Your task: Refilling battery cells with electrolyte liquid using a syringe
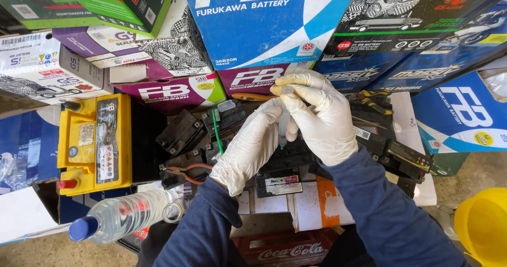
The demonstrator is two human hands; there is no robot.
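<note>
Both my hands wear white gloves and dark blue sleeves. My left hand [252,144] and my right hand [317,116] meet over a cluster of small black batteries [288,153]. Together they pinch a thin pale tube-like item [284,125] with a green tip pointing down at a battery top. The right hand's fingers curl over the item's upper end, the left hand grips its side. Most of the item is hidden by the gloves.
A yellow battery [95,143] sits at left. Pliers with orange handles [185,172] lie beside the black batteries. A clear bottle with a blue cap [124,215] lies at lower left. Stacked battery boxes [264,24] fill the back. A yellow funnel [483,225] is at lower right.
</note>
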